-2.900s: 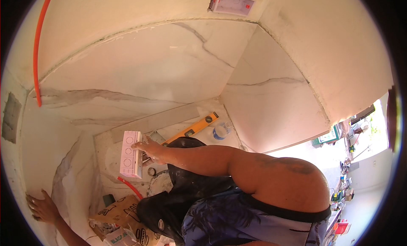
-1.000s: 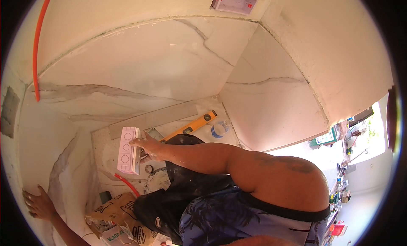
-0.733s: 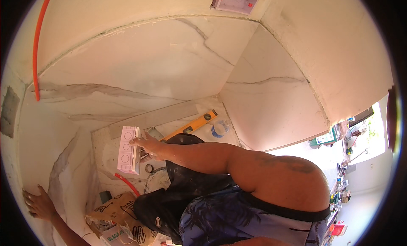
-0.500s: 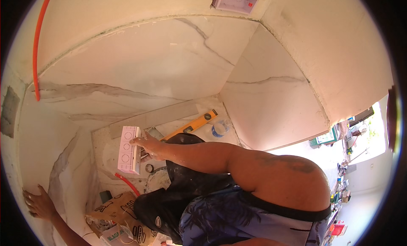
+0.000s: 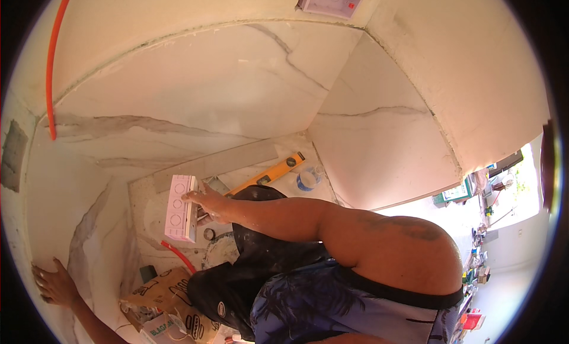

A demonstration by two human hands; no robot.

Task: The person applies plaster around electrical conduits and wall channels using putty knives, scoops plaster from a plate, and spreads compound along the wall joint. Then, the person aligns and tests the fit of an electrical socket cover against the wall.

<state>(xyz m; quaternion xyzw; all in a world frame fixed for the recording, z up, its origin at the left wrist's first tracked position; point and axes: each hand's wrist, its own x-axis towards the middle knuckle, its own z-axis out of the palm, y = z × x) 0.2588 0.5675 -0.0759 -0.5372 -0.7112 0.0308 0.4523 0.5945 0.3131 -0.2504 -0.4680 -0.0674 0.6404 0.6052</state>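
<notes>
My right hand (image 5: 208, 204) grips a pale pink electrical back box (image 5: 178, 210) by its edge, the fingers over its near side. The box has round knockouts along its face and is held upright. At the lower left, my left hand (image 5: 56, 285) lies with fingers apart against the white marble-look wall tile (image 5: 83, 225), close to its outer edge. It holds nothing. Beyond my right hand lies a yellow spirit level (image 5: 269, 173), and near the box sits a small dark ring (image 5: 209, 234).
A roll of blue tape (image 5: 308, 179) lies by the corner. Near my knees are a red tube (image 5: 179, 256), a whitish-smeared bucket (image 5: 220, 252) and a brown paper bag (image 5: 163, 289). Another box (image 5: 332, 2) is set in the upper wall, where an orange conduit (image 5: 52, 65) hangs.
</notes>
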